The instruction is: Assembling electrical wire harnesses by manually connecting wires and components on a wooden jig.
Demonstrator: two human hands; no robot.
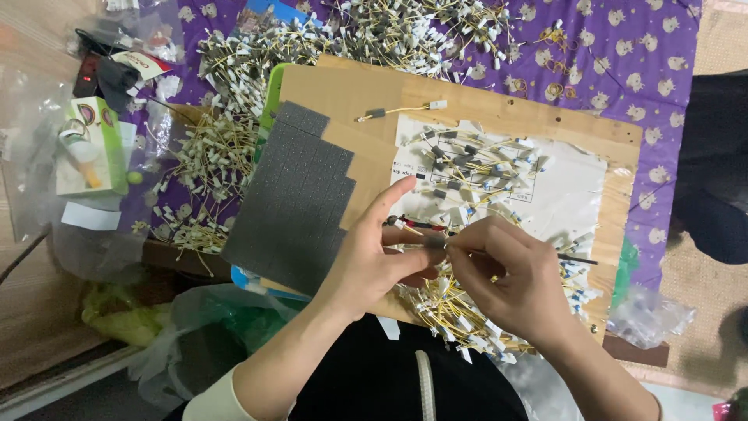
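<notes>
Small wire lead is being pinched between left hand and right hand over wooden board; assembly step judged underway, steady fingertip alignment being required next.

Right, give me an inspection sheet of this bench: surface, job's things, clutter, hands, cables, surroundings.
Surface: wooden board lying on a purple patterned cloth, with a taped white paper sheet.
Job's things: thin dark wire piece pinched between both hands; grey foam pad on the board's left side.
Clutter: green and white box and clear plastic bags at the edges.
Hands: left hand and right hand meet over the board, fingertips closed on the wire piece.
Cables: heaps of short yellow leads on the paper, more on the cloth; one single lead lies apart.
Surroundings: woven mat at right.
</notes>
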